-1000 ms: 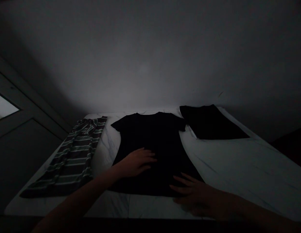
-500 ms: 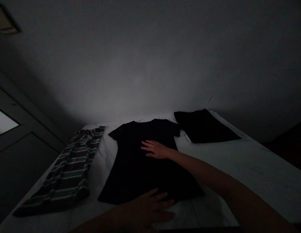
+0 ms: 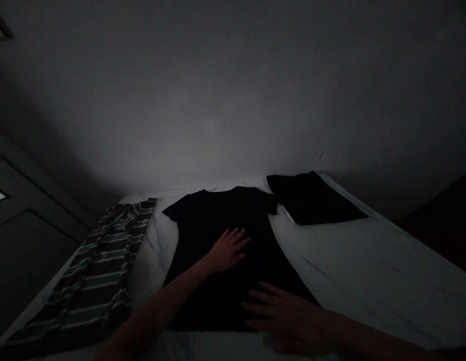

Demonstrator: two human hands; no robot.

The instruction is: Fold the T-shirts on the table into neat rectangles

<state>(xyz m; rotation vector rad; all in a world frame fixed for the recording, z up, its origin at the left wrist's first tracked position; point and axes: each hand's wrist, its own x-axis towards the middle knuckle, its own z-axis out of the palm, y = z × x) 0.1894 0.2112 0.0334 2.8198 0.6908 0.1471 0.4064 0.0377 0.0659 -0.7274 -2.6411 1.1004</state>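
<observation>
A dark short-sleeved shirt (image 3: 225,210) lies spread flat on the pale marbled table (image 3: 353,271), its neck toward the wall. My left hand (image 3: 225,250) rests on the middle of the shirt with its fingers spread. Lower and to the right, my right hand (image 3: 281,313) is over the shirt's bottom part, fingers apart and holding nothing; whether it touches the cloth is hard to tell in the dim light.
Striped clothing (image 3: 99,273) lies along the table's left side. A black folded cloth (image 3: 313,198) is at the back right, with a white edge showing beneath. A wall (image 3: 217,100) rises behind the table, and a panelled door (image 3: 33,215) stands at the left.
My left hand has moved forward to the shirt's middle, while my right hand has come back toward its lower edge. The view has shifted slightly.
</observation>
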